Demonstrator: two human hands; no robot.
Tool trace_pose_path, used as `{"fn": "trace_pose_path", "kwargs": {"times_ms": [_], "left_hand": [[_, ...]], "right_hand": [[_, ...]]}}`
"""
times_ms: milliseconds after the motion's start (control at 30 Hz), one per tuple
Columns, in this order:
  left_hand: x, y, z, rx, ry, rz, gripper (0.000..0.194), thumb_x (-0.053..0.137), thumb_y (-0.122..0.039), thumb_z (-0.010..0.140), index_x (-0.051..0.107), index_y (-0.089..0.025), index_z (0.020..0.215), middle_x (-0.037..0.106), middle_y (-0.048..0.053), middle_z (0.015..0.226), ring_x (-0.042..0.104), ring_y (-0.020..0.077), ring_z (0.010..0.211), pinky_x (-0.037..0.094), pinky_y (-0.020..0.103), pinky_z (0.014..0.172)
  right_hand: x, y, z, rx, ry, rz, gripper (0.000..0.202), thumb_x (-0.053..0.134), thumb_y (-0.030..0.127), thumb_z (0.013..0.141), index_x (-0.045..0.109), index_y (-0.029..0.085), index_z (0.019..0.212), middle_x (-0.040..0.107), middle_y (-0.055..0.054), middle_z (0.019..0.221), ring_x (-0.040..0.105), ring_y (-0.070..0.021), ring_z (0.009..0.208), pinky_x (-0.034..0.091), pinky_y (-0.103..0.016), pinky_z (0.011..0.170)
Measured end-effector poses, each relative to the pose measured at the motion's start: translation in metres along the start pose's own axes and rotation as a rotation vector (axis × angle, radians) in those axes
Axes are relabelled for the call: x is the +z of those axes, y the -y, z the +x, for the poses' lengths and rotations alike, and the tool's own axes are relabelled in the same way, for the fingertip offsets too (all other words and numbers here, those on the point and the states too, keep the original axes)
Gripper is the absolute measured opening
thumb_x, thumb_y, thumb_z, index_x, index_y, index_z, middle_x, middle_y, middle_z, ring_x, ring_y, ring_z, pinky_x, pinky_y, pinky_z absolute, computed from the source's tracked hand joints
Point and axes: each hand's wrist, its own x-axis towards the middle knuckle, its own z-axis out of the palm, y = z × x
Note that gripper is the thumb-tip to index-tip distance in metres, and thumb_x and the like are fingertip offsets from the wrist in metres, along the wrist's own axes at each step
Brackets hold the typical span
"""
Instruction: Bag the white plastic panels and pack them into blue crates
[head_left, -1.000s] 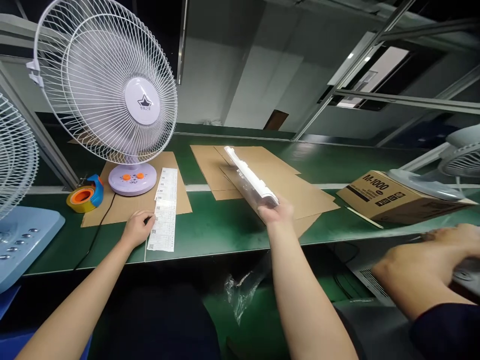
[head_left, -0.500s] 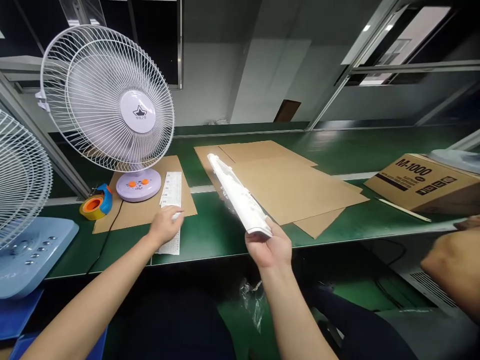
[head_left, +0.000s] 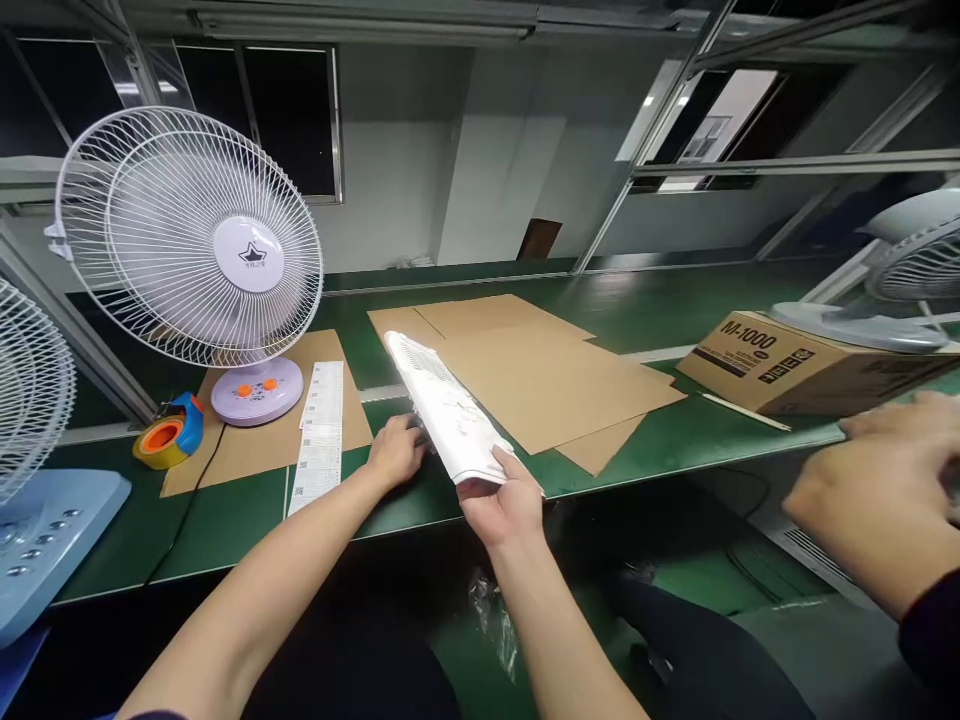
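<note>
My right hand (head_left: 506,500) is closed round the near end of a long white bundle (head_left: 446,405), which looks like folded printed sheets. It is tilted, its far end pointing away and to the left above the green bench. Close by its left side, my left hand (head_left: 397,450) has curled fingers, partly hidden; a small greyish, shiny bit shows at the fingertips, too unclear to name. To the left of that hand, a strip of printed labels (head_left: 321,430) lies partly on cardboard and partly on the bench.
A lilac fan (head_left: 255,392), a tape dispenser (head_left: 169,437) and a blue fan (head_left: 52,530) stand at left. Flat cardboard sheets (head_left: 551,385) lie mid-bench. At right are an M-1000 carton (head_left: 757,365), another fan (head_left: 862,325) and a co-worker's hand (head_left: 877,490).
My left hand has left the label strip and moved right, up to the white bundle's side. The bundle, in my right hand, now shows more of its broad face. The view has shifted right.
</note>
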Motion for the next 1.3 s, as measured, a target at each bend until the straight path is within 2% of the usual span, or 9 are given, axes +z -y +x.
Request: {"fn": "trace_pose_path", "kwargs": {"times_ms": [133,233,467,667,867,933,1033,1167,1300], "left_hand": [[-0.028,0.025,-0.021,-0.059,-0.195,-0.128,0.023,0.056,-0.027,0.105,0.078,-0.020,0.102,0.074,0.014,0.138,0.065,0.0319,0.132,0.051,0.049,0.116],[-0.066,0.046,-0.046,-0.159,-0.404,-0.237,0.024,0.053,-0.034,0.107,0.073,-0.022,0.100,0.079,0.011,0.112,0.072,0.0283,0.108,0.054,0.042,0.098],[-0.142,0.070,-0.091,-0.378,-0.904,-0.763,0.042,0.074,-0.061,0.092,0.062,-0.021,0.085,0.059,-0.002,0.075,0.055,0.0148,0.070,0.045,0.026,0.070],[-0.156,0.067,-0.120,-0.698,-0.864,-1.059,0.042,0.091,-0.052,0.075,0.072,-0.016,0.088,0.071,0.002,0.081,0.067,0.0195,0.078,0.051,0.030,0.073],[-0.145,0.072,-0.136,-0.775,-0.861,-1.428,0.022,0.075,-0.036,0.092,0.070,-0.014,0.092,0.077,0.008,0.087,0.077,0.0239,0.081,0.064,0.037,0.080],[-0.145,0.075,-0.139,-0.792,-0.813,-1.543,0.022,0.063,-0.032,0.100,0.071,-0.011,0.097,0.078,0.013,0.092,0.079,0.0270,0.085,0.066,0.041,0.082],[-0.145,0.078,-0.143,-0.802,-0.720,-1.631,0.030,0.055,-0.032,0.104,0.073,-0.008,0.103,0.079,0.017,0.096,0.080,0.0308,0.091,0.068,0.046,0.085],[-0.141,0.084,-0.152,-0.814,-0.677,-1.629,0.023,0.065,-0.034,0.099,0.073,-0.012,0.100,0.079,0.013,0.094,0.080,0.0304,0.093,0.067,0.043,0.086],[-0.140,0.089,-0.166,-0.866,-0.687,-1.436,0.033,0.087,-0.044,0.083,0.071,-0.017,0.092,0.074,0.004,0.081,0.076,0.0248,0.080,0.064,0.035,0.077]], "right_hand": [[-0.003,0.011,0.003,-0.007,-0.018,-0.009,0.047,0.063,0.012,0.096,0.067,0.022,0.142,0.079,-0.009,0.132,0.079,-0.0296,0.117,0.073,-0.049,0.090],[-0.014,0.016,0.007,-0.038,0.003,-0.016,0.051,0.064,0.010,0.094,0.066,0.020,0.144,0.078,-0.011,0.135,0.077,-0.0324,0.122,0.068,-0.058,0.102],[-0.041,0.011,0.013,-0.040,-0.086,-0.114,0.051,0.065,0.005,0.088,0.070,0.020,0.137,0.081,-0.009,0.128,0.077,-0.0307,0.121,0.064,-0.060,0.107],[-0.059,0.004,0.014,-0.084,-0.080,-0.210,0.044,0.069,0.006,0.084,0.072,0.021,0.125,0.080,-0.007,0.128,0.075,-0.0258,0.125,0.066,-0.048,0.107],[-0.090,-0.014,-0.001,-0.238,-0.084,-0.390,0.041,0.076,0.021,0.075,0.066,0.020,0.114,0.075,-0.010,0.120,0.073,-0.0304,0.121,0.065,-0.052,0.105],[-0.103,-0.027,-0.013,-0.435,-0.198,-0.544,0.046,0.080,0.031,0.077,0.062,0.019,0.117,0.071,-0.012,0.121,0.070,-0.0319,0.123,0.059,-0.057,0.112],[-0.117,-0.051,-0.038,-0.940,-0.245,-0.824,0.058,0.080,0.041,0.086,0.054,0.018,0.132,0.062,-0.016,0.130,0.066,-0.0328,0.124,0.051,-0.064,0.117],[-0.111,-0.082,-0.065,-1.326,0.232,-1.193,0.062,0.079,0.036,0.092,0.053,0.019,0.146,0.057,-0.020,0.136,0.063,-0.0372,0.125,0.054,-0.066,0.110],[-0.087,-0.103,-0.059,-1.159,0.532,-1.352,0.085,0.078,0.036,0.096,0.036,0.017,0.167,0.056,-0.024,0.152,0.061,-0.0375,0.136,0.056,-0.060,0.112]]}}
